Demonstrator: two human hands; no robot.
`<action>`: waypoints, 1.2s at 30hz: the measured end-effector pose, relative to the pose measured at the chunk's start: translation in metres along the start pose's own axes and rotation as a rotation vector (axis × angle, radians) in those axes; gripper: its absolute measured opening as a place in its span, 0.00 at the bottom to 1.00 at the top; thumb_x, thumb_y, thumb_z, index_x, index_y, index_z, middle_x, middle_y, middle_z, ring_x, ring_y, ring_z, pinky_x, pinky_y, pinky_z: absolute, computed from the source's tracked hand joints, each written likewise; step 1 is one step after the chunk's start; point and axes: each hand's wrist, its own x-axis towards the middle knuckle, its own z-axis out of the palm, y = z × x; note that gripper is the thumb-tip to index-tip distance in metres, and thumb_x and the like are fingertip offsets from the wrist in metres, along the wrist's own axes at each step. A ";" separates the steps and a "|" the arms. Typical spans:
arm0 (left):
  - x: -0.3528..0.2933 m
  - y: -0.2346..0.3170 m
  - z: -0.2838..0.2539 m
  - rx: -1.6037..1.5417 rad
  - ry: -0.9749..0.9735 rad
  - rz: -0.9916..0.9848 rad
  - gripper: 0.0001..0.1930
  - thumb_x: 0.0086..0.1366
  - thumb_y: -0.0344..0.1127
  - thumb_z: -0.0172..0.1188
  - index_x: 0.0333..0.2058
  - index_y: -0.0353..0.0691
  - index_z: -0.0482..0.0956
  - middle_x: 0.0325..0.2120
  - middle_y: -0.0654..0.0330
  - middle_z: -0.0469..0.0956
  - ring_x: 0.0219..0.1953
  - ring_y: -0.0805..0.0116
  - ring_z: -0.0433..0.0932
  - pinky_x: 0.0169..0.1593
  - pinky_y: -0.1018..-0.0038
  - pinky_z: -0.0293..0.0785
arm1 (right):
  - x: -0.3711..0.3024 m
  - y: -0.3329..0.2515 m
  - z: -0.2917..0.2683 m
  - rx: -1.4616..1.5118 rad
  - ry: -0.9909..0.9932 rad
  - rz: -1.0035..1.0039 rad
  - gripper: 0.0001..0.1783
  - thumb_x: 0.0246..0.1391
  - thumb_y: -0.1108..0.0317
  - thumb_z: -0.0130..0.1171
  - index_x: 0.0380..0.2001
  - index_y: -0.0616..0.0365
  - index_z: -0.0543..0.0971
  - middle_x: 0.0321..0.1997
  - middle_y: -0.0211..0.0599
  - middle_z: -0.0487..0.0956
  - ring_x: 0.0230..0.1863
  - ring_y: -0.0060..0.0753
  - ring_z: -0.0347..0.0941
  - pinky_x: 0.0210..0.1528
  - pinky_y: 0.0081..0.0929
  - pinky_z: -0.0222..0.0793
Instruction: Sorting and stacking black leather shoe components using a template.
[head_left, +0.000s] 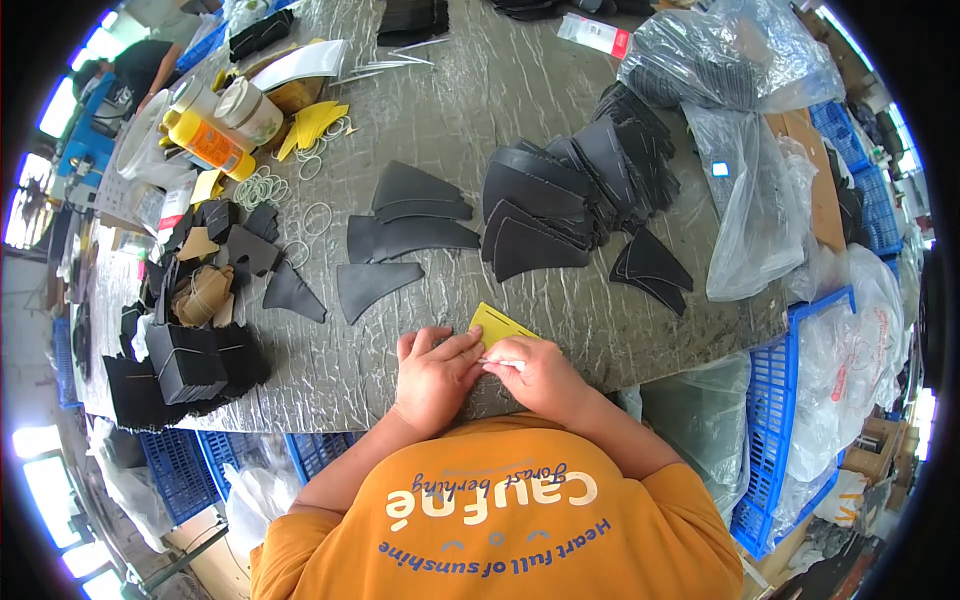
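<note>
A yellow card template [497, 326] with dark slots lies near the table's front edge. My left hand [436, 372] is on its left side, bent fingers pressing the card's edge. My right hand [540, 374] pinches a thin white pen-like stick [497, 362] over the card's lower part; its tip is hidden between the hands. Ahead lie curved black cut pieces: a single piece [375, 287], an overlapping pair [410, 238] and another pair [420, 190]. To the right spreads a large fanned stack of black pieces [540, 225], with a few more [655, 268] beside it.
At left are bundled black pieces [188, 362], rubber bands [262, 188], a yellow bottle [210, 143] and a white jar [248, 110]. Thin white sticks [395, 62] lie farther back. Plastic bags [735, 55] fill the right rear. A blue crate [775, 430] stands by the table's right edge.
</note>
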 end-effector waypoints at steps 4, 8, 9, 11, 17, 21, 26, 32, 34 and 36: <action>0.002 0.002 -0.001 -0.015 -0.008 -0.007 0.15 0.51 0.39 0.71 0.40 0.48 0.86 0.49 0.72 0.82 0.48 0.61 0.76 0.54 0.60 0.66 | -0.010 -0.006 -0.026 -0.095 0.069 0.110 0.04 0.56 0.73 0.62 0.30 0.60 0.76 0.30 0.48 0.79 0.31 0.54 0.77 0.32 0.39 0.71; 0.003 0.002 -0.002 0.000 0.024 0.004 0.16 0.48 0.38 0.73 0.38 0.47 0.87 0.48 0.71 0.83 0.46 0.62 0.75 0.54 0.62 0.66 | -0.024 -0.011 -0.052 -0.145 0.138 0.257 0.04 0.54 0.75 0.61 0.29 0.61 0.76 0.28 0.48 0.79 0.29 0.52 0.78 0.31 0.36 0.72; 0.003 0.002 -0.002 0.002 0.029 0.008 0.16 0.48 0.38 0.73 0.38 0.47 0.87 0.47 0.71 0.83 0.46 0.62 0.75 0.53 0.62 0.66 | -0.024 -0.018 -0.057 -0.187 0.142 0.324 0.04 0.53 0.75 0.61 0.29 0.61 0.75 0.29 0.47 0.79 0.28 0.51 0.78 0.30 0.37 0.72; 0.003 0.002 -0.003 0.008 0.029 0.006 0.16 0.48 0.38 0.73 0.38 0.47 0.87 0.47 0.71 0.83 0.46 0.62 0.75 0.53 0.62 0.66 | -0.019 -0.021 -0.059 -0.219 0.139 0.297 0.03 0.54 0.75 0.61 0.29 0.61 0.76 0.29 0.47 0.79 0.28 0.51 0.78 0.31 0.37 0.72; 0.003 0.004 -0.002 0.000 0.031 0.001 0.15 0.48 0.37 0.73 0.37 0.47 0.87 0.47 0.71 0.83 0.45 0.62 0.76 0.53 0.62 0.66 | 0.019 -0.004 -0.028 -0.083 0.204 0.045 0.02 0.56 0.75 0.60 0.32 0.61 0.78 0.29 0.48 0.79 0.31 0.52 0.77 0.32 0.38 0.72; 0.005 0.006 -0.002 0.002 0.033 0.011 0.15 0.48 0.37 0.73 0.37 0.47 0.87 0.47 0.71 0.83 0.45 0.62 0.76 0.53 0.62 0.66 | 0.027 0.010 -0.020 -0.052 0.187 0.008 0.01 0.56 0.76 0.60 0.32 0.62 0.78 0.30 0.48 0.79 0.31 0.53 0.77 0.33 0.37 0.72; 0.003 0.004 -0.002 0.005 0.042 -0.002 0.14 0.48 0.37 0.72 0.36 0.47 0.87 0.46 0.71 0.83 0.45 0.62 0.76 0.53 0.62 0.66 | 0.002 0.006 -0.039 -0.055 0.163 0.075 0.02 0.55 0.76 0.60 0.30 0.62 0.77 0.29 0.48 0.79 0.31 0.53 0.77 0.32 0.37 0.72; 0.004 0.004 -0.002 0.016 0.051 0.012 0.13 0.49 0.37 0.72 0.36 0.47 0.87 0.46 0.70 0.83 0.44 0.62 0.76 0.52 0.63 0.66 | -0.018 -0.006 -0.056 -0.327 0.207 0.165 0.05 0.56 0.76 0.57 0.37 0.61 0.75 0.30 0.49 0.79 0.32 0.53 0.78 0.35 0.43 0.72; 0.006 0.005 0.000 0.009 0.057 0.024 0.13 0.49 0.36 0.72 0.36 0.47 0.87 0.46 0.70 0.83 0.44 0.62 0.76 0.52 0.63 0.66 | -0.014 -0.008 -0.051 -0.361 0.201 0.140 0.08 0.56 0.73 0.58 0.39 0.59 0.76 0.36 0.47 0.78 0.39 0.52 0.76 0.40 0.44 0.73; 0.004 0.004 0.002 -0.016 0.073 0.017 0.13 0.48 0.36 0.72 0.36 0.45 0.86 0.45 0.69 0.84 0.44 0.62 0.77 0.51 0.64 0.67 | -0.012 0.003 -0.037 -0.638 0.129 0.109 0.09 0.54 0.70 0.62 0.39 0.57 0.77 0.40 0.43 0.75 0.45 0.50 0.73 0.45 0.42 0.72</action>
